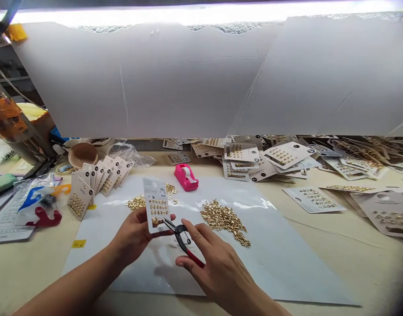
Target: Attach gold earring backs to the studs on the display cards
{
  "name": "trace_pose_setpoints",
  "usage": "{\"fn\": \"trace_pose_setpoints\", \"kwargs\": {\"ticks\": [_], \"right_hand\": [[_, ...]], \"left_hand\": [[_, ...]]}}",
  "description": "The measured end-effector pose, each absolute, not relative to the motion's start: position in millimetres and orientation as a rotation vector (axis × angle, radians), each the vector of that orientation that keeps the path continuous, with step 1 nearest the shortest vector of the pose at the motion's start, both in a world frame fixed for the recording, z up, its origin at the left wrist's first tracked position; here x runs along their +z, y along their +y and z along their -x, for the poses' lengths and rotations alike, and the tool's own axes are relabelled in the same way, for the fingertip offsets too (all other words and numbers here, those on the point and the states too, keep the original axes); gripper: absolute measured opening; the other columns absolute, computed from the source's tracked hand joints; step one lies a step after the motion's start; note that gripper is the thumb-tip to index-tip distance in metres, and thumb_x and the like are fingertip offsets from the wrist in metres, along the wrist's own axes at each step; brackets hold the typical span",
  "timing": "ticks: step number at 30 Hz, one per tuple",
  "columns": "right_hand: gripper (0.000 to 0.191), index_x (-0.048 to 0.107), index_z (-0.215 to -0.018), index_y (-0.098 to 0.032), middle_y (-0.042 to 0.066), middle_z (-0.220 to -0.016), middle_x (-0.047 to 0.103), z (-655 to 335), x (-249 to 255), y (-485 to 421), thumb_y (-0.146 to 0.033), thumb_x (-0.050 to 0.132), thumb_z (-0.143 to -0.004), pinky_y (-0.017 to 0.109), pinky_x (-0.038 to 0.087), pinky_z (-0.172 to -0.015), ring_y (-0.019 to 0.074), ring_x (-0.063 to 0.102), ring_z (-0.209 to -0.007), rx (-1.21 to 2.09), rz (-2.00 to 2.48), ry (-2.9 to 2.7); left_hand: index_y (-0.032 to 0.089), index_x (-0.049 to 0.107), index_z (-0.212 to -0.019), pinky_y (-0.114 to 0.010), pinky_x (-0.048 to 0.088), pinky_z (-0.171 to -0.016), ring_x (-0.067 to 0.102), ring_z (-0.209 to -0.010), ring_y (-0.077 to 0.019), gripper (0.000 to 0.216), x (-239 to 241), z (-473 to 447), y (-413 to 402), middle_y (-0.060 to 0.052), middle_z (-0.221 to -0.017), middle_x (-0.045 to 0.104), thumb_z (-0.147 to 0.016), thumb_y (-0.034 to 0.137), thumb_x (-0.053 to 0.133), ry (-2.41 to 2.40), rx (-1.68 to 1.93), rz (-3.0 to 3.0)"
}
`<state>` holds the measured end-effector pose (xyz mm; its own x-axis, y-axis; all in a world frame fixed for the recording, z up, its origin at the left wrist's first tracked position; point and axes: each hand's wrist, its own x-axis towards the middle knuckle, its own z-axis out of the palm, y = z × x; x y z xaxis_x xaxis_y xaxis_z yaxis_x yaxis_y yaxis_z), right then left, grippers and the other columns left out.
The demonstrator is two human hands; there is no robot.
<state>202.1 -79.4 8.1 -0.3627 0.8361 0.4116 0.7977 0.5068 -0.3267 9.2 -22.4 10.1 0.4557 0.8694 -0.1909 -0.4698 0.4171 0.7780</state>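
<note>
My left hand grips a white earring card by its lower part and keeps it upright over the sheet. Rows of small gold pieces show on the card's face, below a printed price label. In my right hand are pliers with red and black handles. Their tips touch the card near its lowest row of gold pieces; whether they pinch one is too small to tell. To the right lies a heap of small gold pieces. Gold rings lie behind my left hand, partly hidden by the card.
A pink tape dispenser stands behind the card on the pale sheet. Fanned cards lean at left near a brown bowl. Piled cards cover the back right, under a low white panel.
</note>
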Motion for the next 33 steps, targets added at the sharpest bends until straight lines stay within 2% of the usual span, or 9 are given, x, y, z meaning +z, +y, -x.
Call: {"fn": "trace_pose_setpoints", "kwargs": {"ticks": [10, 13, 18, 28, 33], "right_hand": [[0.055, 0.038, -0.130, -0.011, 0.013, -0.091, 0.060, -198.5, 3.1, -76.8, -0.050, 0.039, -0.091, 0.034, 0.055, -0.056, 0.0234, 0.063, -0.074, 0.061, 1.304, -2.223], [0.055, 0.037, -0.130, -0.010, 0.014, -0.091, 0.060, -197.7, 2.1, -76.8, -0.049, 0.040, -0.091, 0.035, 0.056, -0.057, 0.0241, 0.063, -0.075, 0.057, 1.289, -2.231], [0.053, 0.036, -0.130, -0.010, 0.014, -0.091, 0.060, -195.9, -0.8, -74.0, -0.046, 0.041, -0.091, 0.037, 0.056, -0.057, 0.0248, 0.062, -0.074, 0.069, 1.307, -2.241], [0.053, 0.035, -0.131, -0.011, 0.015, -0.093, 0.059, -195.0, -6.4, -70.7, -0.047, 0.039, -0.092, 0.037, 0.055, -0.059, 0.0249, 0.062, -0.076, 0.140, 1.322, -2.273], [0.052, 0.038, -0.131, -0.011, 0.014, -0.091, 0.059, -194.8, -5.9, -69.7, -0.045, 0.039, -0.092, 0.037, 0.055, -0.059, 0.0237, 0.061, -0.074, 0.174, 1.332, -2.294]], "left_hand": [[0.016, 0.072, -0.094, -0.041, 0.051, -0.083, 0.066, -0.091, -0.0249, 0.027, 11.2, -8.6, -20.9, -0.010, -0.094, 0.073, -0.067, 0.017, 0.074, 0.666, 0.924, -0.688], [0.017, 0.073, -0.093, -0.033, 0.049, -0.081, 0.065, -0.086, -0.0205, 0.028, 9.9, -8.7, -20.8, -0.008, -0.091, 0.073, -0.065, 0.018, 0.076, 0.662, 0.958, -0.751], [0.021, 0.075, -0.088, -0.019, 0.045, -0.068, 0.059, -0.068, -0.0093, 0.024, 7.8, -7.6, -21.0, -0.001, -0.078, 0.073, -0.065, 0.022, 0.078, 0.739, 0.997, -0.779], [0.017, 0.075, -0.074, -0.023, 0.042, -0.068, 0.056, -0.065, -0.0119, 0.016, 6.1, -7.7, -19.8, -0.003, -0.069, 0.071, -0.062, 0.027, 0.079, 0.806, 0.985, -0.839], [0.014, 0.075, -0.073, -0.024, 0.042, -0.066, 0.056, -0.065, -0.0135, 0.021, 5.7, -7.2, -18.3, -0.004, -0.067, 0.070, -0.057, 0.026, 0.081, 0.886, 0.978, -0.841]]}}
